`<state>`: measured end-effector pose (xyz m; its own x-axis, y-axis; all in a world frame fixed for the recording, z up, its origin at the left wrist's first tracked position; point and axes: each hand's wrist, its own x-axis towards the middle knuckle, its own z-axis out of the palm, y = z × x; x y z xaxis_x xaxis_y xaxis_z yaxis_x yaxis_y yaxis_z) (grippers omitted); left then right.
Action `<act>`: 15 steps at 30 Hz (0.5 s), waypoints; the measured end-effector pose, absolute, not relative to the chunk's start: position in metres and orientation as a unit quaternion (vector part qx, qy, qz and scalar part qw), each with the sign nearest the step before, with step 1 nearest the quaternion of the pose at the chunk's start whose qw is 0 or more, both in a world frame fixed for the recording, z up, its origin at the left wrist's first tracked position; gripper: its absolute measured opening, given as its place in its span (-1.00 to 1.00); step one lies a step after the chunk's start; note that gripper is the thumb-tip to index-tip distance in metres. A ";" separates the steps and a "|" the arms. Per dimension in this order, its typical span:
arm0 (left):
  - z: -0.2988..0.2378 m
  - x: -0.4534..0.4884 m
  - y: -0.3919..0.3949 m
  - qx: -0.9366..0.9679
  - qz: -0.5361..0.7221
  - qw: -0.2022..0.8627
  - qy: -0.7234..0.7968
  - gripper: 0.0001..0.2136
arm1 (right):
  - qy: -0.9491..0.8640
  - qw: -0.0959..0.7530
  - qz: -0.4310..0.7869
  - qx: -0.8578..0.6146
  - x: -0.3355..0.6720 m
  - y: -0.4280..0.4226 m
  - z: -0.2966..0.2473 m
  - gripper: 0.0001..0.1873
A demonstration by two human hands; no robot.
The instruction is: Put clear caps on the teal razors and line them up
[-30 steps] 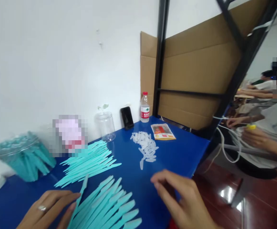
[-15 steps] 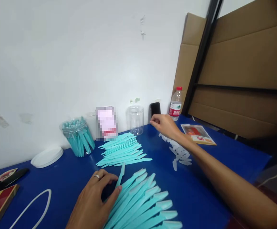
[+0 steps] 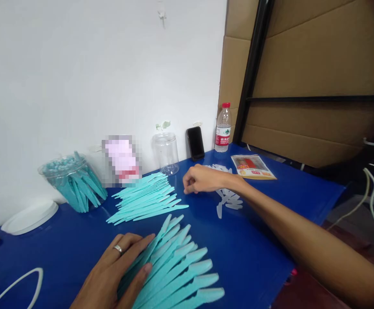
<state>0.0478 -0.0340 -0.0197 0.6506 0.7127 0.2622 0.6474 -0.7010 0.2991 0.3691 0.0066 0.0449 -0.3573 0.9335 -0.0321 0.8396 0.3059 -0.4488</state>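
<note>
My left hand (image 3: pixel 116 274), with a ring on one finger, lies flat and open on the near fan of teal plastic sticks (image 3: pixel 177 268) on the blue table (image 3: pixel 77 240). My right hand (image 3: pixel 201 179) is stretched out over the table with its fingers curled in, beside a heap of small clear caps (image 3: pixel 227 197); whether it holds one is hidden. A second pile of teal sticks (image 3: pixel 146 199) lies just left of that hand.
Along the white wall stand a jar full of teal sticks (image 3: pixel 72 182), a white lid (image 3: pixel 28 216), an empty clear jar (image 3: pixel 165 152), a black phone (image 3: pixel 195 143) and a water bottle (image 3: pixel 223 133). A printed packet (image 3: pixel 253 166) lies at the right; cardboard and a black frame (image 3: pixel 253 73) stand behind.
My right hand reached far toward the jars, then drew back and down to the table beside the clear caps. My left hand laid its upright stick down and flattened on the fan.
</note>
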 end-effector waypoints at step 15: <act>-0.008 0.060 -0.038 0.897 0.231 0.218 0.308 -0.71 | -0.878 0.141 0.147 -0.432 0.308 -0.029 0.036 -0.82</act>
<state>0.0603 -0.0381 -0.0082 0.7037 0.6534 0.2791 0.4518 -0.7147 0.5339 0.3080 -0.0291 0.0364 -0.5863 0.8011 0.1205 0.7185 0.5830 -0.3793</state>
